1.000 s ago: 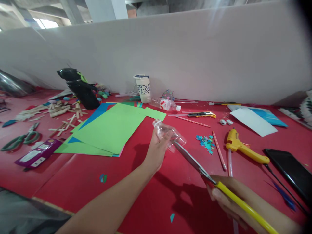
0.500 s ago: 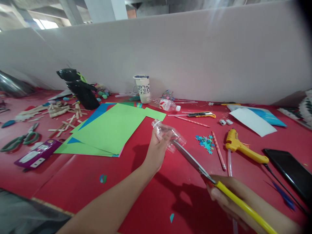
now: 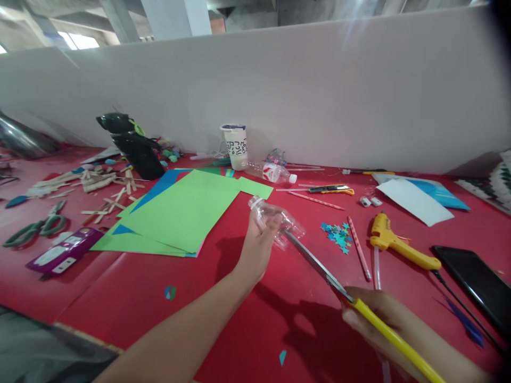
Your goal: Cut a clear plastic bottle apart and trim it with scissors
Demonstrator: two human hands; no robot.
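Note:
My left hand is closed around the top part of a clear plastic bottle, its white cap pointing up and left. The bottle is held above the red table and its lower part appears cut off. Large scissors with a yellow handle are gripped in my right hand. Their blades reach to the bottle's cut edge beside my left fingers; whether they bite into the plastic I cannot tell. My right fingers are partly hidden behind the handle.
Green paper sheets lie left of centre, beyond a purple box and green-handled scissors. A yellow glue gun, a phone and star sequins are at right. A black flask, cup and another bottle stand or lie behind.
Both hands hold nearly the same pose. The scissor blades look slightly closer together, and the view has shifted a little.

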